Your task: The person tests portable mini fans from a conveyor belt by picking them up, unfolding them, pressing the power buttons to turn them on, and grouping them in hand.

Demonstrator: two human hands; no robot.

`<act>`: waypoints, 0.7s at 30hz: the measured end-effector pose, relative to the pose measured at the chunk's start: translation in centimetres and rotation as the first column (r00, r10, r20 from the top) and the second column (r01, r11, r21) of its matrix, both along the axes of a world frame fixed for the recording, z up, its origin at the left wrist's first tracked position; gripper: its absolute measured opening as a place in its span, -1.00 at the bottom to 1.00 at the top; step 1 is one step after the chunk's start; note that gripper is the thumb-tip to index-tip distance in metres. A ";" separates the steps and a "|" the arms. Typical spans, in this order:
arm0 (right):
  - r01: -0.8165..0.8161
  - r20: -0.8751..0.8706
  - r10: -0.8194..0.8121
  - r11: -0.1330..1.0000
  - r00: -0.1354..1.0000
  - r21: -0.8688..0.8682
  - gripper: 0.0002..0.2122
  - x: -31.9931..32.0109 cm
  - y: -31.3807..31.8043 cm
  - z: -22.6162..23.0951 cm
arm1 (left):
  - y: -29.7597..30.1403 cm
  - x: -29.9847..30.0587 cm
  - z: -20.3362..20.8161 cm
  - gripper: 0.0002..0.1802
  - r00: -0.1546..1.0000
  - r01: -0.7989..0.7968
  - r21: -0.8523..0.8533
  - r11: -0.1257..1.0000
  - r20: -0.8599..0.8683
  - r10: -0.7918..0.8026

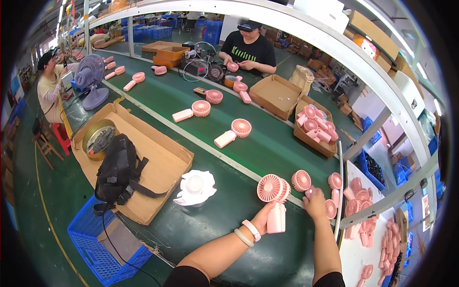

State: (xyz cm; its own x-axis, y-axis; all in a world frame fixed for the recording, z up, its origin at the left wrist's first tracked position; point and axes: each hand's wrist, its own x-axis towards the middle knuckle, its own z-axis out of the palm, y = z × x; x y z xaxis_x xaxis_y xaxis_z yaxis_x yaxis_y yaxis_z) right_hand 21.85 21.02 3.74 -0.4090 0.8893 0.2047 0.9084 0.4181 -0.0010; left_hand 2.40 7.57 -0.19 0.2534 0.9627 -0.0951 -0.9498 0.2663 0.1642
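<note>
My left hand [261, 221] is closed around the handles of two pink handheld fans [269, 188], their round heads side by side above the green belt. To the right, my right hand [315, 204] has its fingers curled at the lower edge of another pink fan [301, 180]; that fan's handle is hidden behind the fingers. Close to its right side lie a pink fan head [330, 209] and a fan with its handle [335, 181], by the belt's right edge. Further up the belt rests a pink fan [241, 127], with several more beyond it.
A cardboard tray [167, 167] with a black bag [119, 172] and a tin stands left, above a blue crate [91, 239]. White crumpled wrapping [196, 187] sits nearby. A box of fans [315, 143] and a white side table [351, 260] are right. A co-worker handles a fan opposite.
</note>
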 end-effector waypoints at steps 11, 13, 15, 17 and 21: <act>0.080 0.069 -0.069 0.983 0.995 -0.165 -0.42 -2.2 -1.8 1.4 | 0.0 -0.2 -0.3 -0.70 1.000 -0.008 0.003 1.000 -0.023 0.008; -0.039 -0.234 0.026 0.998 0.972 -0.049 -0.47 -1.4 -2.6 1.2 | 0.1 0.0 -0.3 -0.70 1.000 -0.010 0.011 1.000 -0.011 0.011; -0.035 -0.495 -0.081 0.974 0.865 -0.222 -0.51 -0.4 -3.5 0.5 | 0.2 0.3 -0.2 -0.70 1.000 -0.008 0.020 1.000 0.000 0.008; -0.246 -0.773 -0.410 0.784 0.485 -0.570 -0.62 -1.9 -6.8 2.9 | -0.1 -0.3 -0.2 -0.67 0.999 -0.018 -0.017 1.000 -0.030 0.017; -0.693 -0.683 -0.719 0.558 -0.129 -0.456 -0.60 0.5 -12.0 1.1 | -0.1 -0.1 -0.2 -0.67 0.999 -0.012 0.004 1.000 -0.053 0.012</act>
State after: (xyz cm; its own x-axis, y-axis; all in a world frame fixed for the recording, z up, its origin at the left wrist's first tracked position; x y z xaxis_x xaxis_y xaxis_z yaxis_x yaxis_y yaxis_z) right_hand 22.35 9.02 4.81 -0.4187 0.8750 -0.2431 -0.4076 -0.4203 -0.8107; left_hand 2.34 7.50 -0.34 0.2369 0.9658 -0.1051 -0.9427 0.2546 0.2154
